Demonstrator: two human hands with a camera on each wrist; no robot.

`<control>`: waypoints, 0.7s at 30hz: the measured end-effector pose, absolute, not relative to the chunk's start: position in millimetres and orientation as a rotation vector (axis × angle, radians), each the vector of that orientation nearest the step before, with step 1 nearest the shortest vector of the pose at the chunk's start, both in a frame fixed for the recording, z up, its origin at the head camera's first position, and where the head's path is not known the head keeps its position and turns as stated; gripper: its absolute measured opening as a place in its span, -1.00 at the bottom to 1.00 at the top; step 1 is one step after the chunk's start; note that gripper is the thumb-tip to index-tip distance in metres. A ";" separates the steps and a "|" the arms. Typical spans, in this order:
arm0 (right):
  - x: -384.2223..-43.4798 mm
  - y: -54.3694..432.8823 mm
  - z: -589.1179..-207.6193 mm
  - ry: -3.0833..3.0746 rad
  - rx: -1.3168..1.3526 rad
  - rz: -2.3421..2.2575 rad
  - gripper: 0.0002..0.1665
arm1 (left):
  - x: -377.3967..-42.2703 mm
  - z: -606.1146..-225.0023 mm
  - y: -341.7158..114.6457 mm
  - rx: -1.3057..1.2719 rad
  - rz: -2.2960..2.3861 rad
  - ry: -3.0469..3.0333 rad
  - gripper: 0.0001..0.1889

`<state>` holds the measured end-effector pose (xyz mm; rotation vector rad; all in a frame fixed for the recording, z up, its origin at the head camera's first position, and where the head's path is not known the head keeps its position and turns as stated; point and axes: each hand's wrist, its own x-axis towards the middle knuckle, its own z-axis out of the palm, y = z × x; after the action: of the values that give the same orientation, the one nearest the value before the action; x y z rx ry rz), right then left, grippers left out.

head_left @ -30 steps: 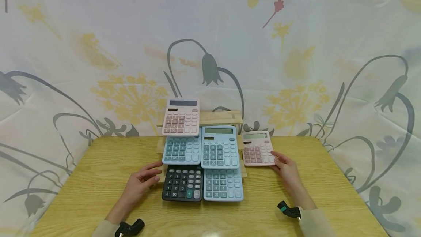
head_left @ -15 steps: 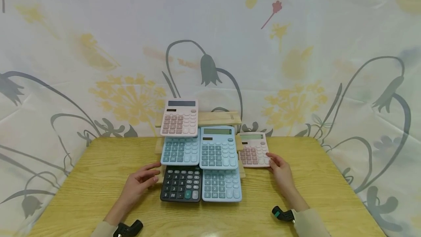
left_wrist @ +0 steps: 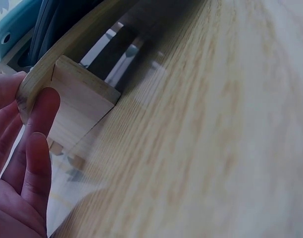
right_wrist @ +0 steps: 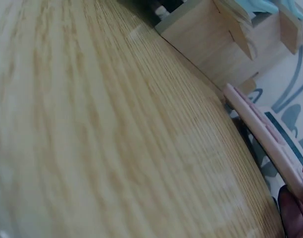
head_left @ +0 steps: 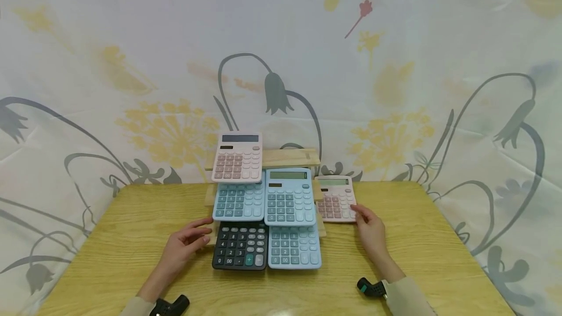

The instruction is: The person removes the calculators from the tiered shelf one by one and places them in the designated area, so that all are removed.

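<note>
2 pink calculators (head_left: 335,199), 3 light-blue calculators (head_left: 290,197), 1 black calculator (head_left: 240,246), yellow wood-grained table (head_left: 408,230), pale floral backdrop (head_left: 395,28)

Calculators (head_left: 337,202) look smooth plastic, the rack (head_left: 291,157) matt wood, the tabletop (head_left: 149,221) glossy.

There are two hands (head_left: 188,243) (head_left: 372,235), one rack (head_left: 291,158), two pink calculators (head_left: 237,157) (head_left: 337,199), three blue (head_left: 290,196) (head_left: 239,202) (head_left: 294,247), one black (head_left: 240,246).

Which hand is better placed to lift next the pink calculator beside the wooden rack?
Probably the right hand: it pinches that pink calculator, while the left hand grips the wooden rack on the opposite side.
</note>
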<state>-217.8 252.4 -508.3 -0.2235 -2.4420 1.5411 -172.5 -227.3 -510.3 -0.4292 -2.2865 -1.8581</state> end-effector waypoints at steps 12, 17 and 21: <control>-221.2 250.8 -511.7 -2.476 -0.196 1.470 -0.64 | -171.9 -508.6 -226.4 -0.417 -1.833 -2.315 -0.82; -220.5 249.8 -511.5 -2.495 -0.183 1.479 -0.63 | -171.0 -508.9 -226.4 -0.384 -1.827 -2.341 -0.83; -220.8 248.9 -510.5 -2.498 -0.178 1.480 -0.64 | -170.5 -508.2 -225.6 -0.370 -1.847 -2.332 -0.83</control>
<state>-220.8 248.9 -510.5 -0.1781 -2.4984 1.4800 -170.5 -225.6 -508.2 -0.3702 -2.3325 -1.8469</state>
